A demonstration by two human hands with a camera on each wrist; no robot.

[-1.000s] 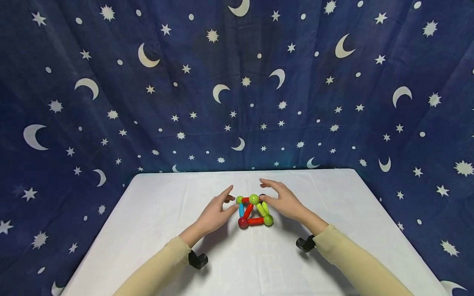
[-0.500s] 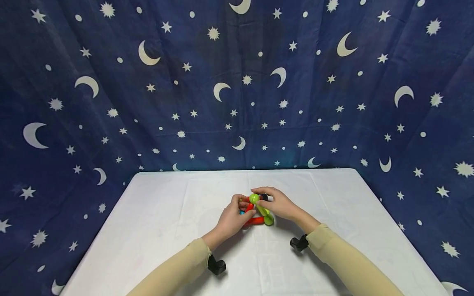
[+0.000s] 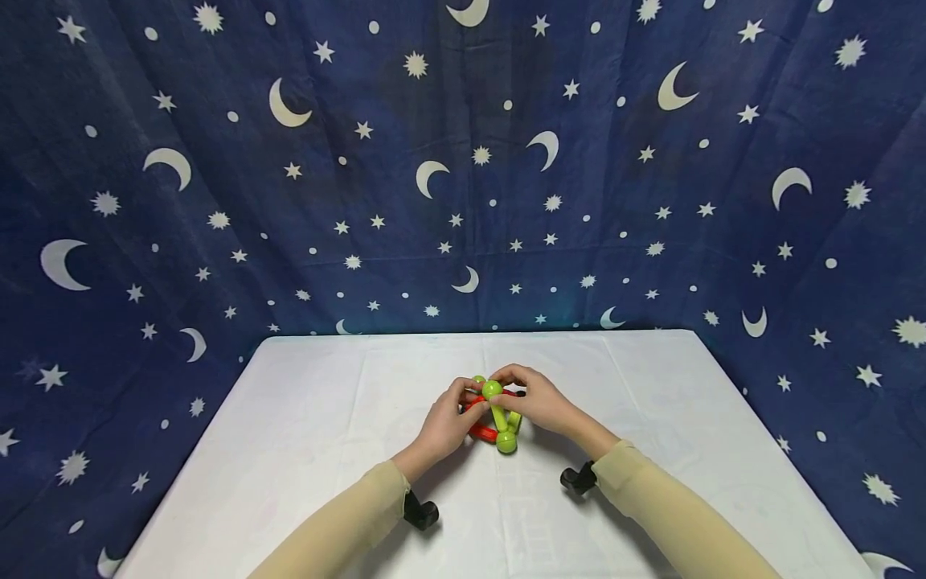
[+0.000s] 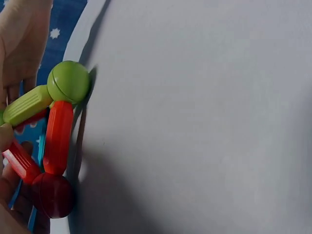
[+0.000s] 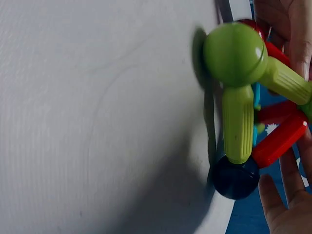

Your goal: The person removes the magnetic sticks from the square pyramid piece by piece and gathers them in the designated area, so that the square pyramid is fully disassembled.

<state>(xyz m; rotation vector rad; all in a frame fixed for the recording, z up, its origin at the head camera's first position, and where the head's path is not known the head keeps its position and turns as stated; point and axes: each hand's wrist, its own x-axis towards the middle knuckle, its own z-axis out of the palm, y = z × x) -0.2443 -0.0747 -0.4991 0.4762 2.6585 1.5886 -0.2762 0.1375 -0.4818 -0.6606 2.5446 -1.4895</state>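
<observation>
On the white table stands a frame of a ball-and-rod construction toy, its upper green ball above a lower green ball. A yellow-green rod joins the two, and a red rod runs left along the bottom. My left hand holds the left side, thumb in front and fingers behind. With thumb and fingers, my right hand grips the upper right side by the upper ball. A dark red ball shows in the left wrist view, and a dark blue ball in the right. A blue rod is mostly hidden.
A white cloth covers the table. Behind it hangs a dark blue curtain with moons and stars. A black wrist mount sits under the left sleeve, and another black mount under the right.
A second ago both hands were spread beside the frame; they have closed in and now hold it. The frame has turned, bringing its lower green ball left and nearer.
</observation>
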